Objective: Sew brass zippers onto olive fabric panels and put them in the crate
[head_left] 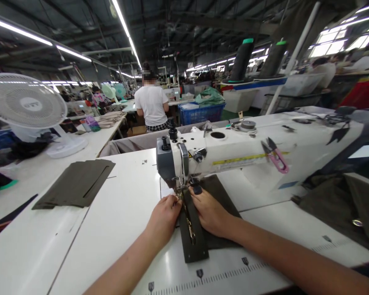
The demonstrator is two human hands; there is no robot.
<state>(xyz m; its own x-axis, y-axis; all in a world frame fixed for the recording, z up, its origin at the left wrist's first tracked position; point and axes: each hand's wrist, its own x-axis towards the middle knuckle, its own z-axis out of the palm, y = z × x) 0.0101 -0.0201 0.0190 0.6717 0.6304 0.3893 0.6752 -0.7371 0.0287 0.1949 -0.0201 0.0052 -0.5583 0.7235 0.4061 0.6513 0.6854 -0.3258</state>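
A white sewing machine [233, 151] stands in front of me, its needle area just beyond my fingertips. Under its presser foot [182, 185] runs a dark olive fabric strip [194, 250] with a gold-toothed zipper [189, 225] along it. My left hand [165, 214] pinches the strip's left edge beside the zipper, close to the foot. On the other side, my right hand [209, 209] has its fingers closed on the fabric near the foot; a dark cover sits on one finger. A wider olive fabric panel [223, 194] lies beneath my right hand. The needle tip is too small to make out.
Stacked olive fabric pieces [74, 182] lie at left, near a white fan [27, 102]. Pink-handled thread snips [276, 157] rest on the machine arm. More olive fabric [332, 209] is at right. A co-worker in a white shirt [151, 105] stands ahead, beside a blue crate [199, 114].
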